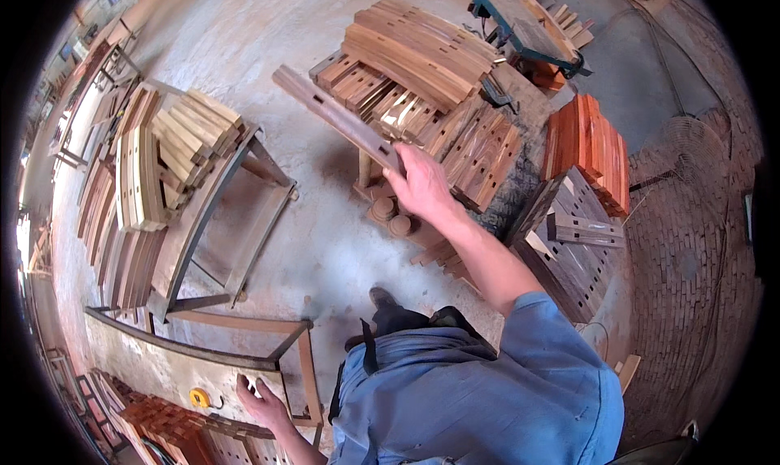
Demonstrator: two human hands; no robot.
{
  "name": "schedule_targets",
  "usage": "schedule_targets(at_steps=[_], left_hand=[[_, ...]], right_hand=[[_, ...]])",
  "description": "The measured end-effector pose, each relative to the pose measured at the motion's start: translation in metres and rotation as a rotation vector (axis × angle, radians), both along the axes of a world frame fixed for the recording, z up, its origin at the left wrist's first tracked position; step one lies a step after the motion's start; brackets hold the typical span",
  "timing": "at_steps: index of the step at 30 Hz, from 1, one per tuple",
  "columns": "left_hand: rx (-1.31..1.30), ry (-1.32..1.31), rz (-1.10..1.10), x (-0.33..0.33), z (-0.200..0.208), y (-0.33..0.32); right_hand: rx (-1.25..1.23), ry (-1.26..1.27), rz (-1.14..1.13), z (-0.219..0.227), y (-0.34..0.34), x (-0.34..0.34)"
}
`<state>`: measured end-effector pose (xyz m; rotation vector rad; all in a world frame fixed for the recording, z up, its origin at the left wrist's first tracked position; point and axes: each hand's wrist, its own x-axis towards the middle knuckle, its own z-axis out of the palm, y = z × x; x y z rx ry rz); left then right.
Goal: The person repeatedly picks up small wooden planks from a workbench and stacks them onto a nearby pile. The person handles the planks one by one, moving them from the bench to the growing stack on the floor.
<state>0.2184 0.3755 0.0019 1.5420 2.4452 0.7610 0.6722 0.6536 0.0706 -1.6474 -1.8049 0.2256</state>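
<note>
My right hand [423, 182] is closed on the near end of a brown wooden slat [340, 121] with dark slots cut in it. The slat is held up in the air, slanting away to the far left. Beyond and beneath it lies a large stack of slotted boards [418, 47]. My left hand [264, 403] holds nothing, and its fingers are spread over the edge of a pale worktable [162, 341]. A yellow tape measure [199, 397] lies on that table, left of this hand.
On the left, a metal-framed table [193, 246] carries piled pale slats [185, 132]. Reddish slotted boards [587, 144] stand at the right beside a dark board stack [573, 258]. Turned wooden pieces [400, 225] sit below the central stack. A blue-edged cart [528, 26] stands farther back.
</note>
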Motion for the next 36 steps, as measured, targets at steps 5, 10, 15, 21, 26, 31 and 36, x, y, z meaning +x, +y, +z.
schedule_targets(at_steps=[5,10,15,21,26,31,36], left_hand=[[-0.015,0.021,0.029,-0.004,-0.002,-0.012],[-0.08,0.031,0.096,-0.002,-0.003,-0.029],[-0.115,0.011,0.136,-0.003,-0.006,-0.047],[-0.151,0.059,0.215,0.0,-0.002,-0.062],[-0.186,0.082,0.215,-0.006,-0.011,-0.075],[-0.197,0.062,0.243,0.0,-0.017,-0.087],[-0.258,0.046,0.24,-0.007,-0.031,-0.105]], right_hand=[[0.015,-0.278,-0.198,0.036,0.074,0.062],[-0.007,-0.429,-0.267,0.066,0.123,0.111],[0.193,-0.484,-0.218,0.053,0.143,0.149],[0.198,-0.548,-0.289,0.044,0.147,0.153],[0.222,-0.413,-0.44,0.039,0.134,0.145],[0.179,0.49,-0.738,-0.011,0.113,0.167],[0.144,1.337,-0.544,-0.015,0.131,0.153]])
